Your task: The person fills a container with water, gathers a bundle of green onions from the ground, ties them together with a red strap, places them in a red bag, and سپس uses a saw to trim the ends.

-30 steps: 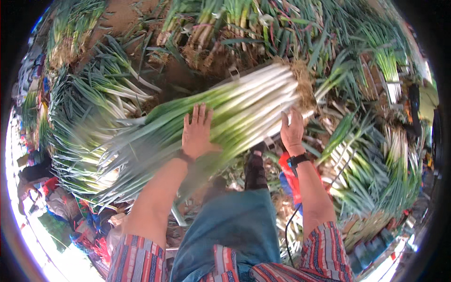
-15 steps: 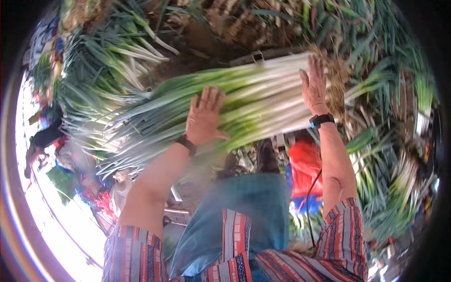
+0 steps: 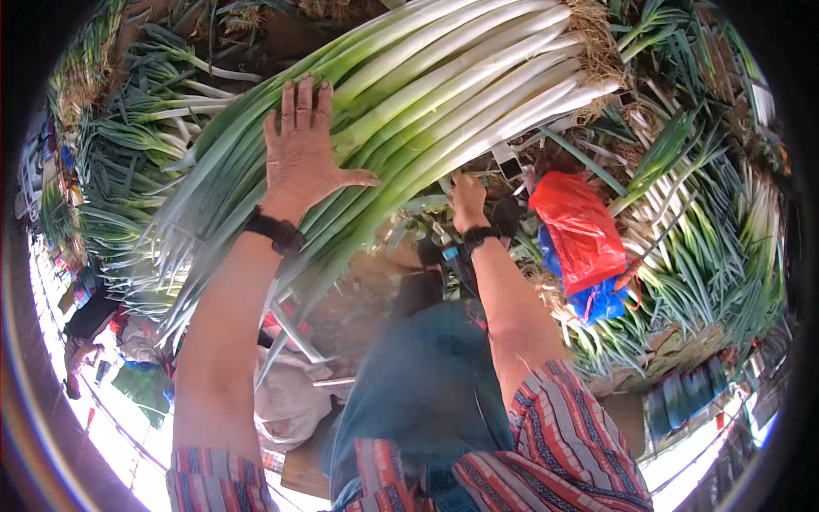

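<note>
A big bundle of leeks (image 3: 452, 72) lies slantwise before me, with white stalks and roots at the upper right and green leaves fanning to the lower left. My left hand (image 3: 299, 154) rests flat on the green part, fingers spread and thumb stuck out to the right. Just below the bundle's near edge is my right hand (image 3: 467, 201), with its fingers curled closed. What it grips, if anything, is hidden.
To the right are a red plastic bag (image 3: 580, 230) and a blue bag (image 3: 599, 300). More leeks lie piled at the left (image 3: 128, 205) and at the right (image 3: 708, 264). A whitish sack (image 3: 286, 397) sits low, beside my left forearm.
My right hand has left the white stalks, moved down and left to below the bundle, and closed. My left hand has shifted left along the leaves. The bundle appears higher and more tilted.
</note>
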`<state>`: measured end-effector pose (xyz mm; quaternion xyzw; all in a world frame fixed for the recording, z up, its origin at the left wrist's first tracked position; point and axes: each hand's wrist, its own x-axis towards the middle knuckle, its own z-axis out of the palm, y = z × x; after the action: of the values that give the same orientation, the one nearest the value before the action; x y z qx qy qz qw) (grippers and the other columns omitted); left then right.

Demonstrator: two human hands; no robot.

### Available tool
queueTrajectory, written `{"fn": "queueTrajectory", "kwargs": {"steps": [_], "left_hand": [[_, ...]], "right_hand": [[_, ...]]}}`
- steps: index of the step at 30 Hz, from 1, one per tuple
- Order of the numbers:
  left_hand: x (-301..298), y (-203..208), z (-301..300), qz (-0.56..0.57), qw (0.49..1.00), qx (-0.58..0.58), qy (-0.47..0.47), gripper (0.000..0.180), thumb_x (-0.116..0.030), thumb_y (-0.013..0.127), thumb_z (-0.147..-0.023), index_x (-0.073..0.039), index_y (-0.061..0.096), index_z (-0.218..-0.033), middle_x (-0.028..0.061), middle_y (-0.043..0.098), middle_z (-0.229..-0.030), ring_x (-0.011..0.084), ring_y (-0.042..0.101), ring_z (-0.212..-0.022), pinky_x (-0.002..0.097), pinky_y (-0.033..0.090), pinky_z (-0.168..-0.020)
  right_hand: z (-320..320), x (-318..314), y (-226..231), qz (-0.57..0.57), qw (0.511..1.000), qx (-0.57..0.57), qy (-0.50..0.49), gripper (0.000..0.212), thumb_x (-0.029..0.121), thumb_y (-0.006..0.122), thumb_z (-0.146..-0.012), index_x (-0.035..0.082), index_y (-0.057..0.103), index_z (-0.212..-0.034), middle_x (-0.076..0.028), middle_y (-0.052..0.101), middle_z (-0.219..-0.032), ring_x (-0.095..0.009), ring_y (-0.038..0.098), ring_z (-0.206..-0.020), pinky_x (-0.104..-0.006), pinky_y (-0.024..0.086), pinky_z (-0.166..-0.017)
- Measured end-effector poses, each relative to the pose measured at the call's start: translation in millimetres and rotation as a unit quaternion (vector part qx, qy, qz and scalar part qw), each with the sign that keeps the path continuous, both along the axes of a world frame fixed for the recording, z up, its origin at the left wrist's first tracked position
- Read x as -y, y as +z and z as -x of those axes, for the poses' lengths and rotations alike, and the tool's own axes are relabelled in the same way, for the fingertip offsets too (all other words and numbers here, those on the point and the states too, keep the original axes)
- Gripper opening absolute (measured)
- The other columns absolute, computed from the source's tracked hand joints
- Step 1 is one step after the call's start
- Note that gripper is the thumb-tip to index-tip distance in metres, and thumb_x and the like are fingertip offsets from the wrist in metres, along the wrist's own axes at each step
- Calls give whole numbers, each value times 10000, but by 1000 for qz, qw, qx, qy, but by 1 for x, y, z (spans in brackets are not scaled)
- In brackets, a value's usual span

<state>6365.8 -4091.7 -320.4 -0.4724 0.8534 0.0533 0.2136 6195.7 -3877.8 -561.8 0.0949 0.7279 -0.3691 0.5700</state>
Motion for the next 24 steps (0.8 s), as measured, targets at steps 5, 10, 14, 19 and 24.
{"fn": "queueTrajectory", "kwargs": {"steps": [5,10,14,19,24], "left_hand": [[-5,-8,2,54,995,-78,-19,1403,-753,739,-433,-107,109,-1507,126,118,-1560,329,99,-1437,536,140,-1116],[-8,-17,-3,86,991,-96,-29,1353,-724,754,-441,-101,177,-1495,114,158,-1552,310,124,-1437,501,181,-1118],[-12,-10,-14,112,990,-76,-45,1346,-694,780,-444,-82,190,-1487,129,183,-1542,317,146,-1432,497,177,-1123],[-20,-14,-9,109,992,-40,-59,1416,-770,728,-433,-48,130,-1494,168,158,-1546,324,122,-1439,468,167,-1146],[-43,0,12,76,994,-70,-41,1432,-777,717,-437,-12,115,-1487,205,154,-1540,346,135,-1434,474,177,-1140]], "right_hand": [[6,20,-103,58,997,10,-57,301,258,682,-777,138,579,-1032,-31,585,-942,-215,550,-844,-294,469,-735],[7,25,-123,124,956,182,-195,500,274,572,-894,59,439,-1325,-64,467,-1356,-251,478,-1155,-407,517,-842],[-7,29,-94,135,932,253,-223,408,246,585,-891,152,522,-1283,-24,498,-1331,-252,527,-1124,-497,506,-873],[7,23,-99,143,966,190,-106,492,261,689,-862,65,476,-1260,-136,545,-1203,-308,602,-983,-560,544,-779],[41,-9,-90,87,992,92,6,518,382,617,-896,-42,512,-1174,-119,591,-978,-214,572,-808,-366,542,-639]]}}
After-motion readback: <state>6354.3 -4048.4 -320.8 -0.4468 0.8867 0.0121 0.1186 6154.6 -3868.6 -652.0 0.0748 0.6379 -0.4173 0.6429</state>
